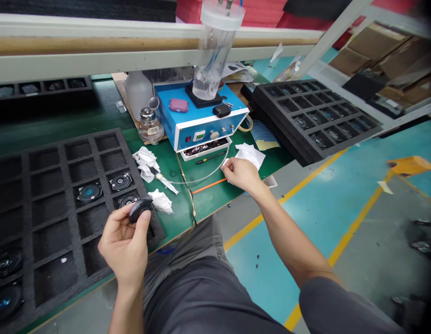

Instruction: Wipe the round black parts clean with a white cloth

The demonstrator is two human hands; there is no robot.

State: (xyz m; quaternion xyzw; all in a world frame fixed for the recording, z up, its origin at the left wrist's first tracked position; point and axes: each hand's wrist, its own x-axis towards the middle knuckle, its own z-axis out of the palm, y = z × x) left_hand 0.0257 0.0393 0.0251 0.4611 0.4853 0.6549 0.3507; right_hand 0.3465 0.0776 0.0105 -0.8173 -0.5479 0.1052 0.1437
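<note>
My left hand (126,241) pinches a black round speaker-like part (140,210) between thumb and fingers, tilted above the near corner of a black foam tray (71,204). Similar round parts, such as one with a bluish centre (89,191) and another beside it (120,181), lie in some compartments. My right hand (242,174) is over the green mat with its fingers pinched on a white tissue (252,155), most of which spreads out behind the hand. An orange stick (210,185) and a thin clear tube (204,178) lie just left of its fingertips.
A blue box-shaped machine (204,127) carries a clear cylinder (211,65). Beside it are a glass alcohol bottle (151,126), a white-tipped syringe (164,180) and crumpled tissues (161,202). Stacked foam trays (312,116) stand at right. A shelf beam (97,46) crosses above.
</note>
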